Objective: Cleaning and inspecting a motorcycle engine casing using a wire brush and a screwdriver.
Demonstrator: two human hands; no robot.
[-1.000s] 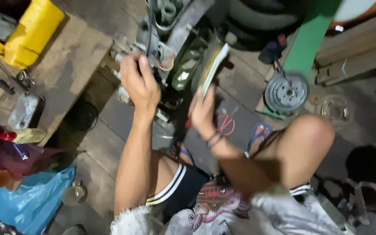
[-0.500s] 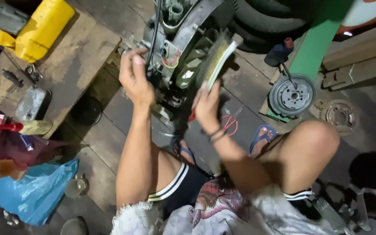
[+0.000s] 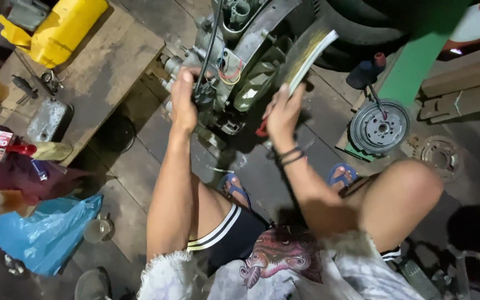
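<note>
Dark, worn floorboards (image 3: 156, 133) run under us, oil-stained and cluttered; we sit low over them, our bare knees spread, a blue sandal (image 3: 234, 188) showing between our thighs at about six o'clock of the work and a second one (image 3: 341, 175) toward four o'clock; from there our two arms reach up toward twelve o'clock, well apart from each other; our left hand (image 3: 184, 100) is closed around the grimy side of a grey engine block (image 3: 240, 72), close to the black cable (image 3: 211, 50) that hangs down its face; our right hand (image 3: 284, 111), dark bands at the wrist, is wrapped around a red-handled tool (image 3: 261, 129) whose tip we cannot see, pressed against the engine's lower right side; the engine itself lies at the centre top of our view, with red and yellow wires on its front; at nine o'clock a blue plastic bag (image 3: 45, 233) slumps on the floor; farther out at ten o'clock a wooden bench (image 3: 112, 61) carries a yellow jerrycan (image 3: 65, 28); at three o'clock a round metal flywheel (image 3: 379, 126) leans at the foot of a green post (image 3: 418, 61); behind the engine at one o'clock sits a black tyre (image 3: 356, 28).
</note>
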